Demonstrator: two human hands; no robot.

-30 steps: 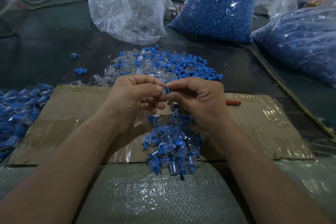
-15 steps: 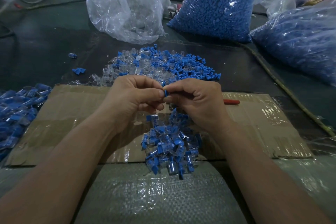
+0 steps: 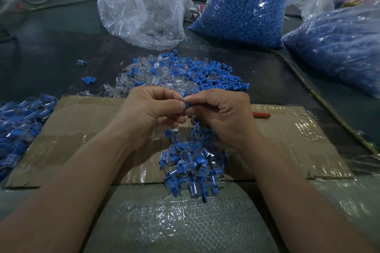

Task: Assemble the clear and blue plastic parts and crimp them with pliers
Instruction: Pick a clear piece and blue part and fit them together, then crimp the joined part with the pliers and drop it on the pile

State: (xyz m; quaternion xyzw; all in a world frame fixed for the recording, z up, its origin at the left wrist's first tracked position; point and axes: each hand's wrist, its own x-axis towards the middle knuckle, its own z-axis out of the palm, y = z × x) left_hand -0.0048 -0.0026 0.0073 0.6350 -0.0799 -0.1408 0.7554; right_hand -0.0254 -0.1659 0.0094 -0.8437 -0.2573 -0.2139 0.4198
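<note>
My left hand [image 3: 152,111] and my right hand [image 3: 222,115] meet above the cardboard sheet [image 3: 82,129], fingertips together. Between them they pinch a small blue plastic part [image 3: 187,105]; any clear part with it is hidden by the fingers. Just below the hands lies a heap of joined clear-and-blue pieces [image 3: 191,164]. Beyond the hands spreads a loose pile of clear and blue parts [image 3: 181,74]. A red pliers handle [image 3: 262,115] pokes out from behind my right hand on the cardboard.
A clear bag of clear parts [image 3: 141,6] stands at the back, with two bags of blue parts [image 3: 242,6] [image 3: 339,47] to the right. More assembled pieces [image 3: 18,129] are heaped at the left edge. A cord [image 3: 320,98] runs along the right.
Both hands stay together over the cardboard, with only slight finger movement on the blue part. The piles have not moved.
</note>
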